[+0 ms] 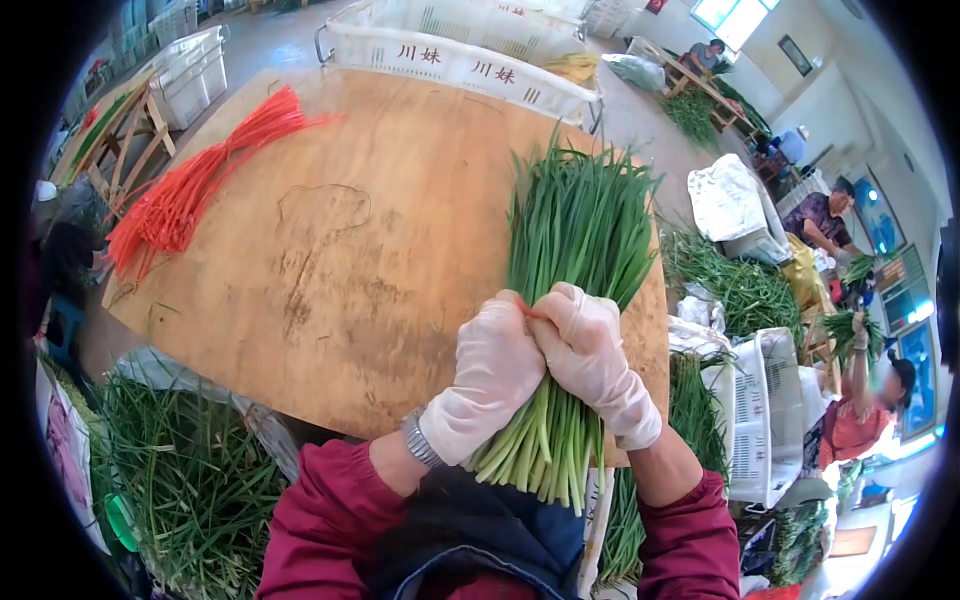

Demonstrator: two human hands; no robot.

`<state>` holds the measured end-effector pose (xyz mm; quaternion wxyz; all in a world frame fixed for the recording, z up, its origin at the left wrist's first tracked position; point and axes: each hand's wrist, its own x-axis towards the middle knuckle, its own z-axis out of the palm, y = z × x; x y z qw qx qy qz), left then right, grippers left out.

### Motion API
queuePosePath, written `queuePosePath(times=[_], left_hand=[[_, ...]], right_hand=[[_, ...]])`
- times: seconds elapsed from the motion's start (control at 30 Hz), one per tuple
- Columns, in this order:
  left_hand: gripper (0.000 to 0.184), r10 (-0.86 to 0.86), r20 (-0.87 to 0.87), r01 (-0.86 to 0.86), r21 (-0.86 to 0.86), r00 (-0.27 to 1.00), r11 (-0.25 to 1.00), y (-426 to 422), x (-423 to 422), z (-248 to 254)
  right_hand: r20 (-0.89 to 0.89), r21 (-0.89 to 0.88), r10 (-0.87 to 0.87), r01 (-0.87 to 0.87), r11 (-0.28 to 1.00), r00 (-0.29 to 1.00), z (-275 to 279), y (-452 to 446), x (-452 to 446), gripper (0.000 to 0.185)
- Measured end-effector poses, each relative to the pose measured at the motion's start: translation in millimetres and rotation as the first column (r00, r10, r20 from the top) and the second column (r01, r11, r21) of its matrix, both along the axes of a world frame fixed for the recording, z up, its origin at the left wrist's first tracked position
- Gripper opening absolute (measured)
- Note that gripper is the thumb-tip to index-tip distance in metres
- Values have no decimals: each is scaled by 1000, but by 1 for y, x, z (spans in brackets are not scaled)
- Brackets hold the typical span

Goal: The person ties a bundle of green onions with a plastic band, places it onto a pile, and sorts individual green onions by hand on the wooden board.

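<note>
The bunch [580,225] of green leaves lies at the near right part of the table [400,190], its leaf tips pointing away from the person and its pale stem ends jutting past the near edge, toward the apron [480,535]. Both gloved hands are over it, roughly where the leaves give way to stems. The left hand [495,350] is curled into a fist, and the right hand [588,352] likewise; their thumbs and knuckles meet above the bunch. A short bit of red tie [524,308] shows between them, so the grip on each side seems closed on that tie, with fingers drawn in tight; how the strand runs beneath the bunch is hidden.

The step in hand looks to be cinching or knotting the tie around the bunch. The next move, as I judge it, calls for an even pull from both hands and a secured knot, firm enough to hold the stems together without crushing them, before either grip lets go.

Farther out, a sheaf of red strands [210,185] lies at the table's left side. Beyond the far edge stands a white crate [450,65]. Below the table's left near corner is a heap of loose greens [190,490].
</note>
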<state>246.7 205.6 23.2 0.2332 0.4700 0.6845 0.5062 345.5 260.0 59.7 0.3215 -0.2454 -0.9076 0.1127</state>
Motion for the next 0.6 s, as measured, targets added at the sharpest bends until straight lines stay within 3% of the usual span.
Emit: queuePosePath(times=[0.03, 0.17, 0.27, 0.37, 0.6], left_hand=[[11, 14, 45, -14, 4, 999, 1000, 0, -3, -2], [10, -80, 512, 47, 77, 855, 996, 0, -18, -20], [13, -108, 872, 168, 30, 478, 985, -15, -33, -8], [17, -207, 890, 223, 124, 407, 967, -13, -40, -17], [12, -245, 836, 275, 118, 491, 954, -10, -42, -15]], right_hand=[[35, -36, -3, 4, 999, 999, 1, 2, -2, 10], [141, -86, -14, 26, 996, 990, 2, 5, -9, 9], [213, -85, -17, 36, 996, 977, 5, 4, -14, 8], [270, -71, -27, 48, 996, 962, 6, 4, -15, 8], [340, -43, -26, 43, 998, 940, 9, 3, -15, 8]])
